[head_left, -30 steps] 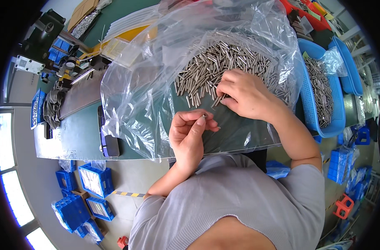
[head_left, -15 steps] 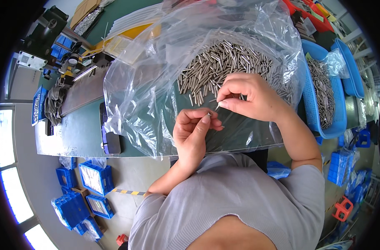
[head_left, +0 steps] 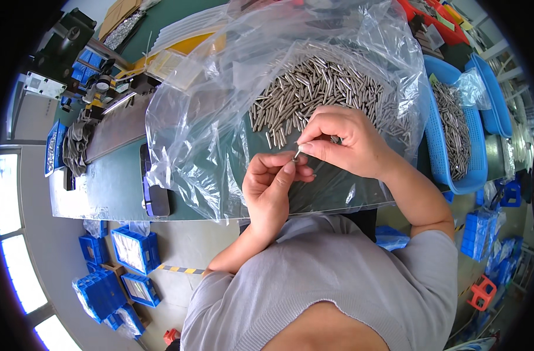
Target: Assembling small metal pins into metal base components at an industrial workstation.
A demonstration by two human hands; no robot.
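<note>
Seeing both hands pinched on one small metal pin (head_left: 297, 154): left hand (head_left: 271, 188), right hand (head_left: 343, 140). Clear bag (head_left: 220, 117) holds pin pile (head_left: 319, 88); blue basket (head_left: 439, 158) holds more.

Green workbench (head_left: 112, 187), grey floor (head_left: 56, 245) (blue crates (head_left: 112, 275)), bright windows (head_left: 7, 193)

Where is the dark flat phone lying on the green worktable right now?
In the head view the dark flat phone lies left of centre near the front edge of the green worktable, partly under the clear plastic sheet, left of the left hand.
</note>
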